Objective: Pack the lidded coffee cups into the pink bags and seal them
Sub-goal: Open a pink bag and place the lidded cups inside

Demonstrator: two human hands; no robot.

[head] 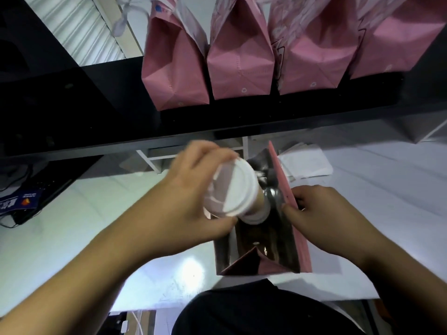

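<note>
Holding the lidded coffee cup tipped on its side, the left hand wraps around its body with fingers clamped on it, the white lid facing the camera, right over the mouth of the open pink bag. That bag stands near the front edge of the white table, foil lining showing. The right hand pinches the bag's right wall, thumb and fingers closed on the pink edge to keep the mouth spread.

Judging from this, the main risk is the tilt: if the cup goes in leaning like this, its base could catch the foil wall or the folded gusset at the near end, and the lid could pop or leak. Should the right hand's pinch slip, the mouth may collapse against the cup. A light bag could also tip or slide on the smooth table.

Motion blur smears the cup and the left fingers, so the lid's seating is hard to read. A second pale round shape just below the cup may be another lid already inside; I cannot tell. The bag's floor is hidden.

Farther back, four sealed pink bags stand in a row on a black shelf, their tops cut off by the frame.
</note>
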